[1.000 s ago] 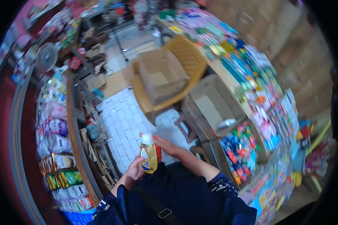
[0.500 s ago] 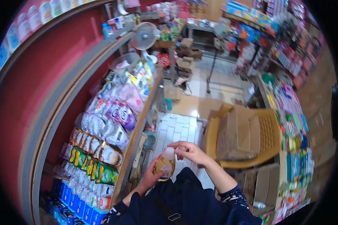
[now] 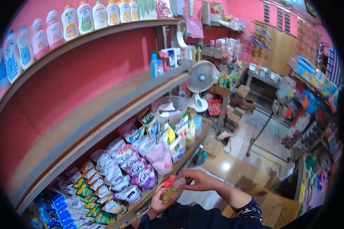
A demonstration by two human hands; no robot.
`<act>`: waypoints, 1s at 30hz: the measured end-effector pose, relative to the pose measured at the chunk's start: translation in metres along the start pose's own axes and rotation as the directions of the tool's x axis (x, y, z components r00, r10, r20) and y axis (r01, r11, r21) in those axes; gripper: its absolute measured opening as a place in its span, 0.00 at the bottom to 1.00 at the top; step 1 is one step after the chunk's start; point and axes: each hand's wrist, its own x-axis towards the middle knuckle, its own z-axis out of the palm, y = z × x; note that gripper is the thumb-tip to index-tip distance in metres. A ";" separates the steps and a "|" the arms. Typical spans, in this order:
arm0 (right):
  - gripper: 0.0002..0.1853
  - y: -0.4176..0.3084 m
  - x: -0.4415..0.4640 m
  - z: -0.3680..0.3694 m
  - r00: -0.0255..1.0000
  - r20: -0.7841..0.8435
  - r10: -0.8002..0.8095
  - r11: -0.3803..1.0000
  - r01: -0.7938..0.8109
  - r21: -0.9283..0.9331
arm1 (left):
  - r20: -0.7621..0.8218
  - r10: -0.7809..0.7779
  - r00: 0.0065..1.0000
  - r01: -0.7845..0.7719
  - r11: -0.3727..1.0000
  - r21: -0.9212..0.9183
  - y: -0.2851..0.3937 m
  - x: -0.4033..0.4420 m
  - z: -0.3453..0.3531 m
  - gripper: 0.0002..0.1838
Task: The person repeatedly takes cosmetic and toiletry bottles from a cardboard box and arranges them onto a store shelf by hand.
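Note:
My left hand [image 3: 159, 200] is wrapped round a bottle of yellowish liquid [image 3: 171, 194] low in the view, tilted, with a pale cap. My right hand [image 3: 195, 180] has its fingers bent on the cap at the bottle's top. Something red [image 3: 169, 181] shows beside the cap, by the left fingers. Just beyond the hands, purple and white pouches [image 3: 144, 176] stand in rows on the lower shelf.
A long upper shelf [image 3: 114, 27] carries several lotion and powder bottles. A white fan [image 3: 202, 77] stands beside a clear tub [image 3: 168, 100]. Cardboard boxes [image 3: 235, 114] lie on the floor, and a yellow chair [image 3: 289, 210] is at lower right.
The view has swung left and up toward the shelves, and the chair has shifted to the lower right. My right hand has come onto the bottle's cap; the left still holds the bottle.

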 end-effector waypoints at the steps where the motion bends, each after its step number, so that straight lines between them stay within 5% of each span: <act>1: 0.18 0.007 0.027 -0.034 0.998 0.053 -0.043 0.999 0.045 -0.028 | -0.096 0.037 0.995 -0.036 0.999 0.017 0.008 0.029 -0.002 0.24; 5: 0.18 -0.019 0.080 -0.102 0.946 0.020 -0.322 0.939 0.323 -0.116 | -0.396 0.066 0.916 -0.059 0.998 0.029 -0.002 0.054 -0.030 0.20; 9: 0.17 -0.057 0.116 -0.162 0.924 -0.257 -0.282 0.956 0.250 -0.151 | -0.626 0.071 0.777 -0.045 0.997 0.057 -0.023 0.059 -0.061 0.15; 11: 0.17 -0.056 0.148 -0.197 0.746 -0.323 -0.583 0.802 0.464 -0.376 | -0.637 0.187 0.747 -0.105 0.981 0.165 -0.008 0.068 -0.067 0.11; 13: 0.17 -0.069 0.175 -0.224 0.660 -0.488 -0.571 0.817 0.513 -0.263 | -0.719 0.150 0.679 -0.092 0.989 0.120 0.015 0.076 -0.059 0.09; 16: 0.16 -0.093 0.230 -0.272 0.515 -0.481 -0.710 0.701 0.579 -0.416 | -0.721 0.271 0.638 -0.082 0.955 0.286 0.009 0.081 -0.062 0.08; 20: 0.13 -0.099 0.323 -0.331 0.436 -0.302 -0.848 0.524 0.599 -0.605 | -0.793 0.182 0.581 -0.061 0.982 0.180 -0.009 0.101 -0.051 0.09; 23: 0.13 -0.082 0.395 -0.364 0.568 -0.188 -0.801 0.527 0.520 -0.673 | -0.878 0.159 0.451 -0.102 0.987 0.126 -0.011 0.132 -0.025 0.09; 26: 0.14 -0.055 0.462 -0.387 0.643 -0.033 -0.765 0.470 0.523 -0.711 | -0.880 0.192 0.435 0.151 0.947 0.282 -0.016 0.149 -0.006 0.13; 30: 0.14 -0.033 0.511 -0.393 0.810 0.151 -0.567 0.463 0.465 -0.755 | -0.875 0.191 0.445 0.239 0.916 0.322 -0.001 0.176 0.021 0.11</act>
